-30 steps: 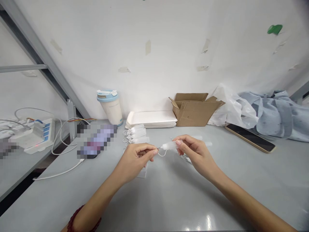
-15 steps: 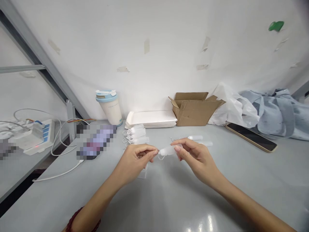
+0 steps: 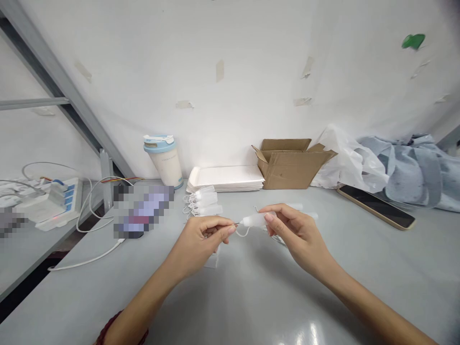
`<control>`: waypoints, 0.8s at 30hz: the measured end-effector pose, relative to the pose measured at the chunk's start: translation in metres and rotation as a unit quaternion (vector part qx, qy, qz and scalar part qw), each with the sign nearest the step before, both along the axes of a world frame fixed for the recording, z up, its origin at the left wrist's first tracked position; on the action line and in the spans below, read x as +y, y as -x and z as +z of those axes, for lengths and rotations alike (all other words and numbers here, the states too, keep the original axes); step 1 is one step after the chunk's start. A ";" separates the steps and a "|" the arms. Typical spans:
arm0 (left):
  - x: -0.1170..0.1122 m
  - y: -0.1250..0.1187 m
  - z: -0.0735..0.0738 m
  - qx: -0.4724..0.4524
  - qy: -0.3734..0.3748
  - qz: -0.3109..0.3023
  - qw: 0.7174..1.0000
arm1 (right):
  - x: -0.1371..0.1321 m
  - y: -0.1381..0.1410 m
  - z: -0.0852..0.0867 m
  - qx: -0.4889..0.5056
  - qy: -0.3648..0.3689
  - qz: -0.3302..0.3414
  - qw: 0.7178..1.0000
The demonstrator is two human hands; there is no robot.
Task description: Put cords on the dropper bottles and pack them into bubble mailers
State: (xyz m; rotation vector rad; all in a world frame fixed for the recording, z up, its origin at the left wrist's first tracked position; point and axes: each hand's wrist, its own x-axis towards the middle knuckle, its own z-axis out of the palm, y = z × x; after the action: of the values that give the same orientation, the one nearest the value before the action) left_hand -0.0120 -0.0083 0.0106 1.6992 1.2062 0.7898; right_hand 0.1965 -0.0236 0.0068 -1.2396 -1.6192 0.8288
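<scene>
A small translucent white squeeze bottle (image 3: 254, 220) lies nearly level above the table, its pointed nozzle turned left. My right hand (image 3: 293, 235) is closed round its rear end, thumb and fingers pinching it. My left hand (image 3: 204, 239) pinches the end of a thin dark pin (image 3: 237, 224) at the nozzle; its fingertips hide the held end. A thin white strap (image 3: 244, 233) loops below the nozzle towards the left fingers. Behind my left hand lies a row of similar bottles (image 3: 206, 203) with looped straps. Others (image 3: 295, 206) lie partly hidden behind my right hand.
Along the wall stand a lidded cup (image 3: 166, 165), a stack of white envelopes (image 3: 228, 177), an open cardboard box (image 3: 293, 170) and a white plastic bag (image 3: 354, 160). A phone (image 3: 375, 206) lies right; a blurred-out device (image 3: 143, 213) with a cable and a power strip (image 3: 68, 206) are left.
The bottle and my right hand have moved slightly right, away from my left fingers. More of the pin and strap now shows between them. My left hand stays nearly in place.
</scene>
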 end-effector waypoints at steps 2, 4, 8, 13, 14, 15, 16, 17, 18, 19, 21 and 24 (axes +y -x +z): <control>0.000 0.000 0.000 -0.003 -0.005 -0.004 1.000 | 0.000 -0.001 0.000 -0.004 -0.005 0.001 1.000; 0.000 0.001 0.000 -0.001 -0.011 -0.009 1.000 | 0.000 -0.001 0.000 -0.012 -0.013 0.000 1.000; 0.000 0.000 0.000 -0.002 -0.016 -0.021 1.000 | 0.001 -0.001 0.002 -0.042 -0.038 -0.001 0.998; 0.001 -0.002 0.001 0.000 -0.029 -0.028 0.999 | 0.001 -0.005 0.004 -0.079 -0.056 0.015 0.995; 0.001 -0.002 0.002 0.003 -0.031 -0.032 0.999 | 0.001 -0.006 0.004 -0.084 -0.055 0.021 0.995; 0.000 -0.002 0.002 0.008 -0.036 -0.036 0.999 | 0.001 -0.006 0.004 -0.088 -0.056 0.027 0.994; 0.000 -0.002 0.003 0.015 -0.045 -0.041 0.998 | 0.001 -0.006 0.004 -0.092 -0.058 0.032 0.993; 0.000 -0.002 0.003 0.025 -0.055 -0.046 0.997 | 0.001 -0.007 0.004 -0.097 -0.063 0.036 0.993; -0.001 -0.002 0.002 0.035 -0.066 -0.049 0.996 | 0.001 -0.006 0.004 -0.101 -0.071 0.039 0.992; -0.001 -0.002 0.002 0.045 -0.077 -0.051 0.995 | 0.001 -0.006 0.004 -0.105 -0.081 0.039 0.990; -0.001 -0.002 0.000 0.061 -0.093 -0.050 0.992 | 0.001 -0.005 0.004 -0.116 -0.100 0.038 0.987; 0.001 -0.004 -0.004 0.090 -0.100 -0.063 0.989 | 0.001 -0.004 0.001 -0.133 -0.109 0.049 0.984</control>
State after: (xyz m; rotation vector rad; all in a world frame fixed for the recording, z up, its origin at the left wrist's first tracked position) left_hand -0.0084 -0.0077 0.0069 2.0267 1.1567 0.7099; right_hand 0.2006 -0.0228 0.0081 -1.1588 -1.9422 0.5420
